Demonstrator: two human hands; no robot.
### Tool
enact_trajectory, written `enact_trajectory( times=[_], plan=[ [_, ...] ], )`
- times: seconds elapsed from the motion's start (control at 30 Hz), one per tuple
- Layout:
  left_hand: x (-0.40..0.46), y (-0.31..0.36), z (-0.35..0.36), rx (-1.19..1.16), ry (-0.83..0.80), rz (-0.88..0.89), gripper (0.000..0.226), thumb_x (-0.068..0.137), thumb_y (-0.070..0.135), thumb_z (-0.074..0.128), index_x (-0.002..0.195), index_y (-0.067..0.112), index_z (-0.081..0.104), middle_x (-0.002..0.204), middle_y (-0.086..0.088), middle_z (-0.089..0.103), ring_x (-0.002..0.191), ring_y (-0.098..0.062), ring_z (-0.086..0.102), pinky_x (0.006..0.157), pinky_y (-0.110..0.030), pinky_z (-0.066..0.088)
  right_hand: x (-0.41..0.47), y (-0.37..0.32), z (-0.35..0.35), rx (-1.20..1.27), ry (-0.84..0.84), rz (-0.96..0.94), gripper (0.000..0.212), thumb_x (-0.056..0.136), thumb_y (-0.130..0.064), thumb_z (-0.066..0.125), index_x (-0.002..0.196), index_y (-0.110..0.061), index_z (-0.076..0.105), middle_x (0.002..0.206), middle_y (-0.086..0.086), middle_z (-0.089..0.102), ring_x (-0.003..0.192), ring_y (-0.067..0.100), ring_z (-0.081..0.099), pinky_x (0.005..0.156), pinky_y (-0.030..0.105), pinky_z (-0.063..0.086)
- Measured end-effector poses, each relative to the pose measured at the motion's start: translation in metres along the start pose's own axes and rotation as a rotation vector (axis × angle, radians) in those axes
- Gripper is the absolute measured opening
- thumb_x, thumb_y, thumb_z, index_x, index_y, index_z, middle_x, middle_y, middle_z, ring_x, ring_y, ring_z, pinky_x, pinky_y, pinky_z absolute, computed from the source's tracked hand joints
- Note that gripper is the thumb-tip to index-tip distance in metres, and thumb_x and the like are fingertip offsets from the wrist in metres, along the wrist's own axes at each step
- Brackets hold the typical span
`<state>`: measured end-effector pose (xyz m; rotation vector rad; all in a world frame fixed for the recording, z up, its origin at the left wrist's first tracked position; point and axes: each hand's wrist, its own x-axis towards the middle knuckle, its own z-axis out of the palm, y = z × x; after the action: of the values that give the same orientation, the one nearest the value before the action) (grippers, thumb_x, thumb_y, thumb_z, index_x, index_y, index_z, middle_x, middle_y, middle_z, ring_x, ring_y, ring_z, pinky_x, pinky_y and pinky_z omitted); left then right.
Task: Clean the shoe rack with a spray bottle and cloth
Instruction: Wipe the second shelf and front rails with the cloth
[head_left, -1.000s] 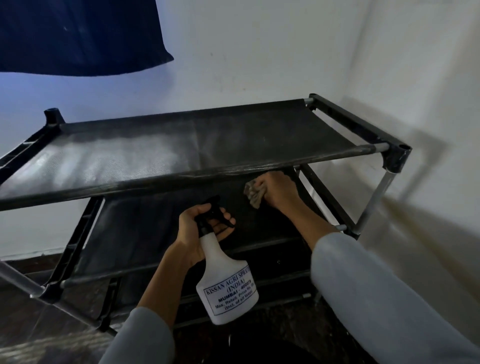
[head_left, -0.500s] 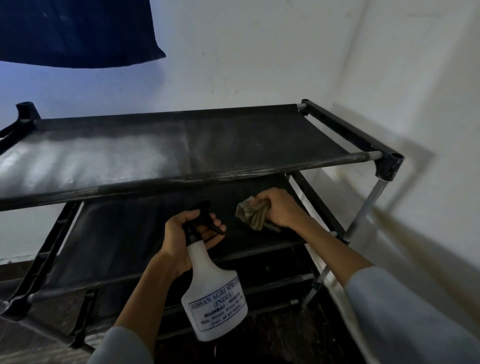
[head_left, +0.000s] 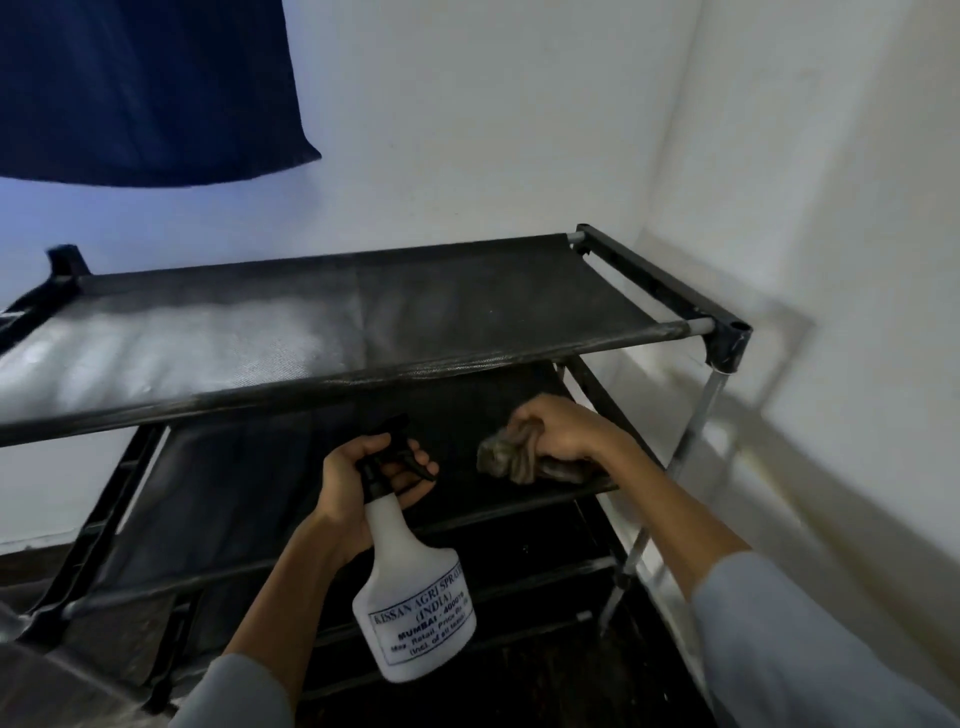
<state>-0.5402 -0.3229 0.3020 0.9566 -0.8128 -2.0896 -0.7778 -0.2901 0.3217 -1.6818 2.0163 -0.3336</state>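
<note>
On the second tier of the shoe rack (head_left: 363, 332), wiping is under way.

From the head view, the right hand (head_left: 561, 431) is gripping a bunched cloth (head_left: 506, 457) and pressing it onto that tier's right end, while the left hand (head_left: 358, 478) is curling round the neck of the spray bottle (head_left: 415, 608), fingers on the trigger, holding it in the air before the rack. Judging by this, the next move is calling for wiping leftward, or another spray.
</note>
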Motion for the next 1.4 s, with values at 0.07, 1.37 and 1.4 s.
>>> enact_trajectory(
  times=[0.07,1.37,1.4],
  plan=[
    [-0.010,0.007,0.006,0.065,0.006,0.015,0.024,0.089,0.019,0.042,0.084,0.002,0.059,0.073,-0.012,0.063,0.077,-0.027,0.063,0.081,-0.037,0.050,-0.023,-0.003,-0.004,0.237,-0.110,-0.045,0.037,0.085,0.004,0.056,0.111,-0.020,0.065,0.103,-0.005,0.065,0.097,0.010,0.061,0.088,0.020,0.047],
    [-0.164,0.027,-0.044,0.952,0.141,0.131,0.021,0.083,0.015,0.051,0.065,0.007,0.058,0.063,-0.010,0.059,0.057,-0.020,0.052,0.046,-0.024,0.036,-0.056,-0.160,0.097,1.684,-0.401,0.333,0.067,0.093,-0.059,0.035,0.077,-0.001,0.064,0.055,0.011,0.055,0.045,0.020,0.051,0.055,0.030,0.042],
    [-0.163,0.026,-0.047,0.940,0.169,0.148,0.019,0.083,0.015,0.052,0.066,0.008,0.058,0.063,-0.010,0.059,0.057,-0.020,0.052,0.047,-0.025,0.036,-0.054,-0.161,0.100,1.691,-0.406,0.332,0.066,0.093,-0.059,0.035,0.079,-0.001,0.064,0.056,0.011,0.055,0.045,0.020,0.051,0.055,0.030,0.041]
  ],
)
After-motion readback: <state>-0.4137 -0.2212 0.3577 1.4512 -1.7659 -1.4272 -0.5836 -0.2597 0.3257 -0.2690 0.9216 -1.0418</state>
